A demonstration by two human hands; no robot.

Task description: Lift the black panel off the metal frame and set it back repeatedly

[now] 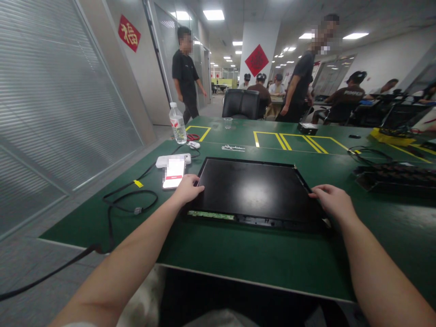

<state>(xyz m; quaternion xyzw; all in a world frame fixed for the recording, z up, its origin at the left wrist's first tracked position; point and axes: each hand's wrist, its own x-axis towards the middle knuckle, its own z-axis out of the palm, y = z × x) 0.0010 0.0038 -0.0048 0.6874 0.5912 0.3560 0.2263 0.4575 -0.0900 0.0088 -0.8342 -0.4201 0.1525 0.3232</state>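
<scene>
A black LCD panel (252, 190) lies face up in front of me, seemingly inside a dark frame. Along its near edge a green circuit board strip (211, 215) is exposed. My left hand (189, 188) grips the panel's left edge, thumb on top. On the opposite side, my right hand (332, 200) pinches the right edge between thumb and fingers. The fingertips under both edges are hidden. A lit phone (174, 172) lies just beyond my left hand, leaning against a white power strip (163, 161).
The green table (245, 259) carries a black cable (132, 211) at left, a water bottle (177, 125), red-handled scissors (193, 136), a plastic cup (228, 122) and a black slatted part (402, 177) at right. Two people (185, 72) walk behind the table; several others sit farther back.
</scene>
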